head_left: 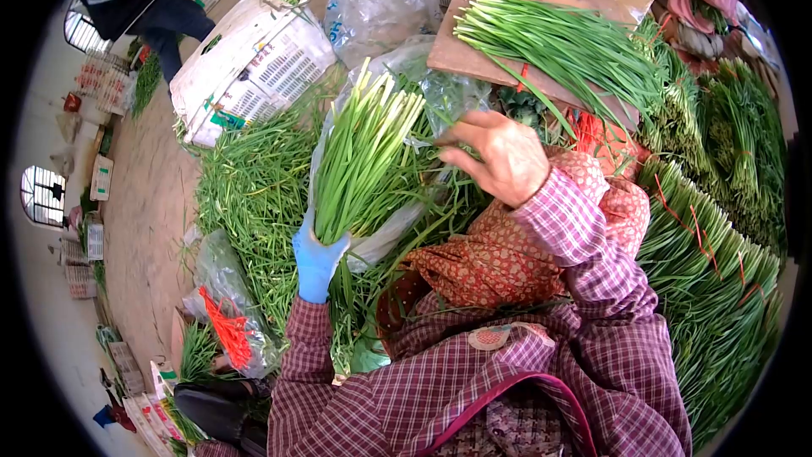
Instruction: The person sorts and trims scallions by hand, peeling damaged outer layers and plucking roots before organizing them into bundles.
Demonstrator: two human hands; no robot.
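My left hand [317, 261], in a blue glove, is wrapped round the lower, leafy part of a bunch of garlic chives [359, 165]. The pale stem ends point up and away from me. My bare right hand [501, 154] hovers right of the bunch, its fingers bent and the thumb apart from the index finger; I make out nothing held in it. Below the bunch, loose green leaves [254, 173] lie in a heap, partly on clear plastic sheeting [389, 233]. Another bunch of chives [550, 46] rests on a brown board [457, 55] with red ties.
Tied chive bundles [710, 288] are stacked along my right side. A white plastic crate [262, 63] stands at the far left of the heap, beside a clear plastic bag [381, 4]. Red ties [227, 330] lie near my left elbow. Another person [139, 0] is at the upper left.
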